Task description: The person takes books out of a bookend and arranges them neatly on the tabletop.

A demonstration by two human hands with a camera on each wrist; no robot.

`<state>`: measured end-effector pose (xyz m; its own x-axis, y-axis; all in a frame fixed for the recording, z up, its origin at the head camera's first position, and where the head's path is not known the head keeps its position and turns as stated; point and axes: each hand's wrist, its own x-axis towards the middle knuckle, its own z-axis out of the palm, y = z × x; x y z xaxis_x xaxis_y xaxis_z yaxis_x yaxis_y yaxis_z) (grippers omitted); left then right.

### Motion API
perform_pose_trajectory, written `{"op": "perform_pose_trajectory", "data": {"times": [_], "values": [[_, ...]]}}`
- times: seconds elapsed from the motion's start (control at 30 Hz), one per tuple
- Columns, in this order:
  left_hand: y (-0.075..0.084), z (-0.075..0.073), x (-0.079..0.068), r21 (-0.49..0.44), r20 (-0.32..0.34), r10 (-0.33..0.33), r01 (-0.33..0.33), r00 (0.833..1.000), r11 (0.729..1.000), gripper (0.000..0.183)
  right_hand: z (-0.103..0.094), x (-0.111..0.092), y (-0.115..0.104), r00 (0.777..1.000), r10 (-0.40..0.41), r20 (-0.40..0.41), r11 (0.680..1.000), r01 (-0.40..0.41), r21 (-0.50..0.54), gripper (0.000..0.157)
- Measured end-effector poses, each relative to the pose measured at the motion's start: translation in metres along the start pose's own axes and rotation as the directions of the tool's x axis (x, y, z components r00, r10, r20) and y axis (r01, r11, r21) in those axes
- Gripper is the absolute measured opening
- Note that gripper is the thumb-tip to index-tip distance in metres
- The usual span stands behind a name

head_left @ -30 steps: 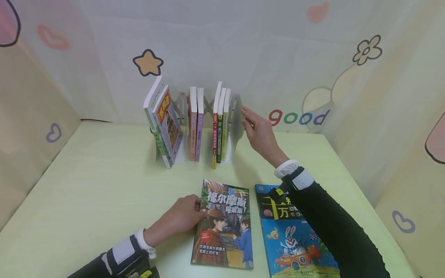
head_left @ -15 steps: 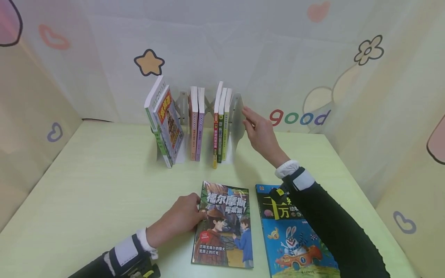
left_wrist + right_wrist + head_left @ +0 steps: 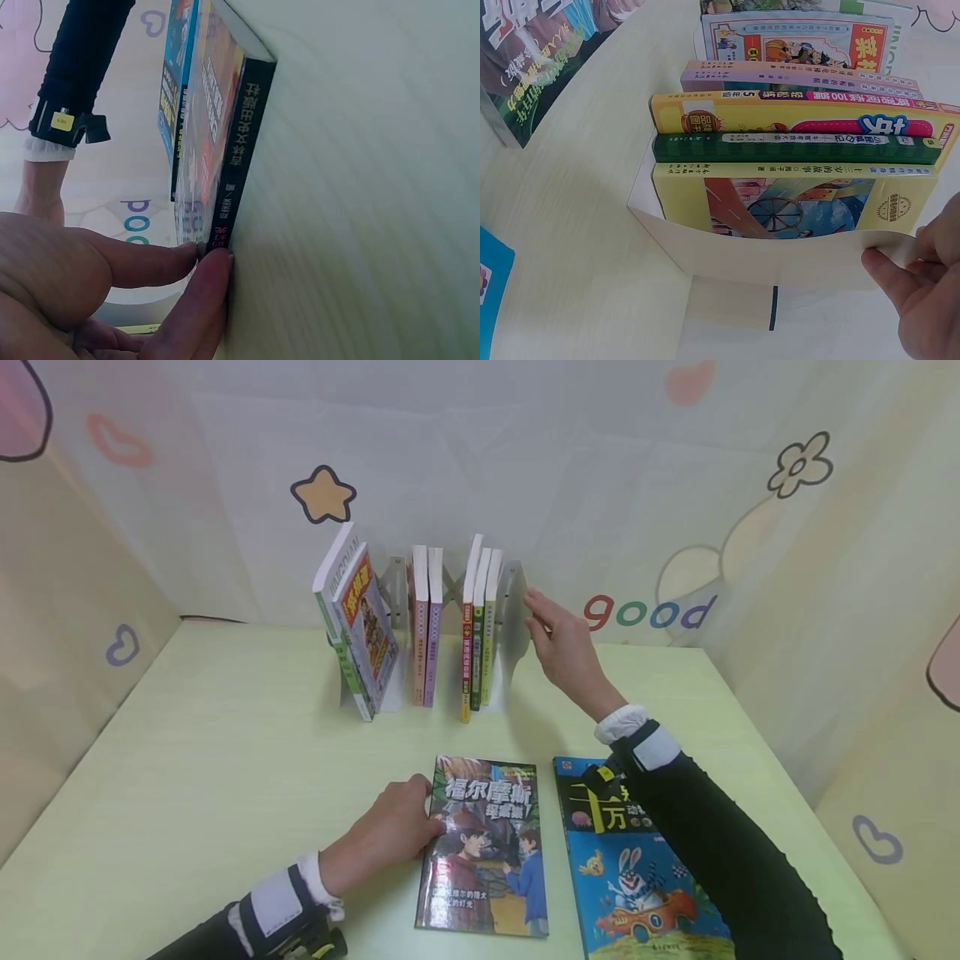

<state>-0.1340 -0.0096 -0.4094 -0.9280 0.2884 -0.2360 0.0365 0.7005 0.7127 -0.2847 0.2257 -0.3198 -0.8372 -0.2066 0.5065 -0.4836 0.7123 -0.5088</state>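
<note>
My left hand (image 3: 390, 825) pinches the left edge of a comic-style storybook (image 3: 487, 852) with a dark spine, thumb on the cover and fingers at the spine. In the left wrist view, the spine (image 3: 247, 127) faces the camera. At the back, my right hand (image 3: 566, 647) grips the outer edge of the bookend's right end plate (image 3: 780, 259), thumb on its outer face. Inside the expandable bookend stand a yellow-and-red book (image 3: 467, 660), a green book (image 3: 477, 660) and a pale yellow book (image 3: 795, 199) near that plate.
A blue book with a rabbit in a car (image 3: 637, 885) lies right of the storybook, partly under my right forearm. Two thin pink and purple books (image 3: 424, 652) stand mid-bookend. Two larger books (image 3: 360, 627) lean at its left end. A patterned curtain (image 3: 480, 460) hangs behind.
The held storybook has tilted slightly in my left hand; its top edge sits a little lower in view and glare now covers its lower cover. My right hand stays at the bookend plate.
</note>
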Motion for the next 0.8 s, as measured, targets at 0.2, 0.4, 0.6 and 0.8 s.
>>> {"op": "perform_pose_trajectory", "data": {"times": [0.2, 0.4, 0.6, 0.8], "values": [[0.001, -0.001, -0.002, 0.005, -0.006, 0.003, -0.003, 1.0, 1.0, 0.053, 0.001, 0.0, 0.002, 0.999, -0.041, -0.014, 0.999, 0.041, -0.006, 0.044], [-0.002, -0.012, -0.004, 0.06, 0.101, -0.009, 0.003, 0.995, 0.998, 0.056, 0.002, 0.002, 0.004, 0.998, -0.057, -0.016, 0.998, 0.057, -0.015, 0.045], [-0.005, -0.04, -0.015, 0.217, 0.101, -0.009, -0.013, 0.995, 0.976, 0.056, 0.003, 0.002, 0.005, 0.998, -0.064, -0.022, 0.998, 0.064, -0.017, 0.045], [-0.003, -0.087, -0.027, 0.242, 0.078, -0.002, -0.017, 0.997, 0.97, 0.061, 0.003, 0.0, 0.004, 0.998, -0.064, -0.024, 0.998, 0.063, -0.019, 0.044]]}}
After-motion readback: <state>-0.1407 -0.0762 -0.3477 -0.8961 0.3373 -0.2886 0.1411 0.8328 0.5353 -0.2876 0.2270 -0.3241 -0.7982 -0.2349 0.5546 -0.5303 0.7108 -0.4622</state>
